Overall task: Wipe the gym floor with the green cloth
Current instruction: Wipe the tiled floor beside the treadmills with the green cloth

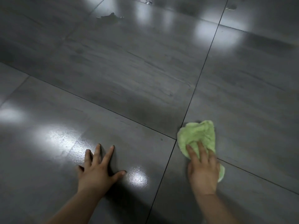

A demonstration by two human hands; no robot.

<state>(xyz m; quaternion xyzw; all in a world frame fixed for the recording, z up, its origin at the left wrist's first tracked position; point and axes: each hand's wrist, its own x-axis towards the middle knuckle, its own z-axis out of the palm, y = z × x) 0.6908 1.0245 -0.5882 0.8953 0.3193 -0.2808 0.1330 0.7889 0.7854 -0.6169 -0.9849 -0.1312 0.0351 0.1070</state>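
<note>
The gym floor (129,75) is made of large glossy dark grey tiles with thin dark joints. A crumpled green cloth (198,135) lies on the floor at the lower right, beside a crossing of tile joints. My right hand (203,168) presses flat on the near part of the cloth, fingers over it. My left hand (98,168) rests flat on the bare tile at the lower middle, fingers spread, holding nothing.
Bright light reflections (59,139) shine on the tiles near my left hand and farther back. Dark wet-looking patches (110,16) sit on the floor at the far top. A long tile joint (202,75) runs from the top right toward the bottom.
</note>
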